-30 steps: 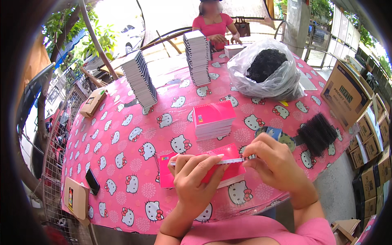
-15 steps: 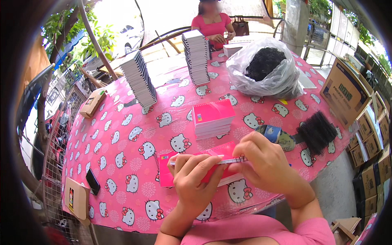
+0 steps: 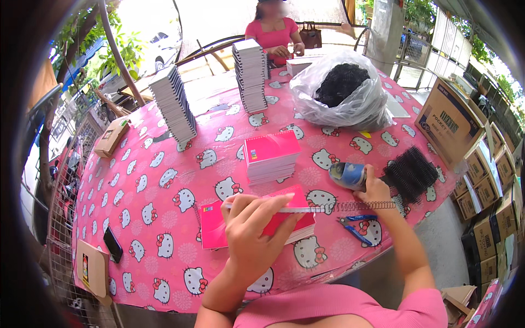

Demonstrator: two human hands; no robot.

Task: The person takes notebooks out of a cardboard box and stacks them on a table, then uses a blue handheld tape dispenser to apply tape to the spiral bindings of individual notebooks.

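My left hand [image 3: 254, 227] pinches a thin notebook [image 3: 298, 209], held edge-on above a low stack of pink-covered notebooks [image 3: 216, 232]. A dark spiral coil [image 3: 363, 206] is partly threaded into the notebook's edge, and its long free end stretches right, below my right hand and towards my wrist. My right hand [image 3: 376, 188] is closed on the near right end of a blue, patterned cylindrical object [image 3: 345, 175] lying on the table. Exactly what kind of thing that is, I cannot make out. Blue-handled cutting pliers [image 3: 358, 228] lie below the coil.
Beyond my hands stands another pink notebook stack [image 3: 272, 158], with two tall notebook stacks [image 3: 174, 106] [image 3: 250, 76] farther back. Black coils [image 3: 413, 172] lie at right; more fill a plastic bag [image 3: 306, 104]. A phone [image 3: 112, 244] and cartons [image 3: 451, 123] flank the table. Opposite stands a person [image 3: 273, 35].
My right hand has left the notebook's edge and moved right onto the blue cylinder, which has swung round. The coil's free end and the pliers now show. The view has shifted slightly right.
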